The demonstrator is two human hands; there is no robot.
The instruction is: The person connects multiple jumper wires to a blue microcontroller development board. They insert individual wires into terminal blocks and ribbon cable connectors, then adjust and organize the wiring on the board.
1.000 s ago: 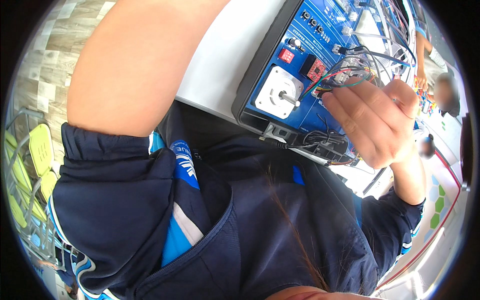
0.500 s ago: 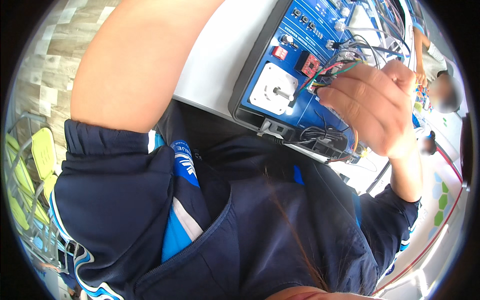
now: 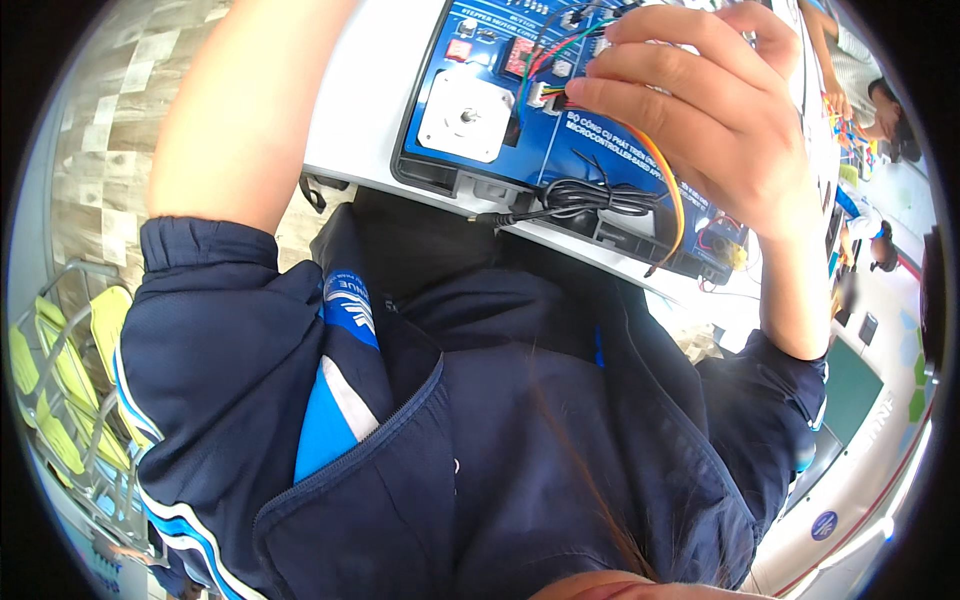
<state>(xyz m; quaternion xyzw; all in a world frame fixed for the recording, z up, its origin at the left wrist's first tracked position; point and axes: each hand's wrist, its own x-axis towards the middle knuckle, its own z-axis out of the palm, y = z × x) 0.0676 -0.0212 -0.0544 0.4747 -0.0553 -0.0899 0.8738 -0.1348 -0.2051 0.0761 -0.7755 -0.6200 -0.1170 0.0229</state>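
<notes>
My right hand [image 3: 705, 105] reaches over a blue electronics board [image 3: 540, 150] set in a dark case. Its fingers are bent and closed together among thin coloured wires; what the fingertips grip is hidden behind them. Close to the lowest fingertip is a white wire connector [image 3: 540, 95]. A yellow-orange wire bundle [image 3: 672, 190] curves out from under the hand. Left of it on the board are a square white stepper motor [image 3: 465, 115] with a short shaft and a red driver module [image 3: 519, 57]. My left forearm [image 3: 235, 120] runs past the upper edge, so that hand is out of sight.
A coiled black cable [image 3: 600, 200] with a barrel plug lies along the case's near edge. The case rests on a white table [image 3: 360, 100]. Yellow-green chairs [image 3: 65, 370] stand at the left. Other people [image 3: 880, 115] are at the far right.
The board now appears farther up and left in the view, its upper part cut off. My right hand appears higher too, still at the wires. The orange wires now show as a wide curve.
</notes>
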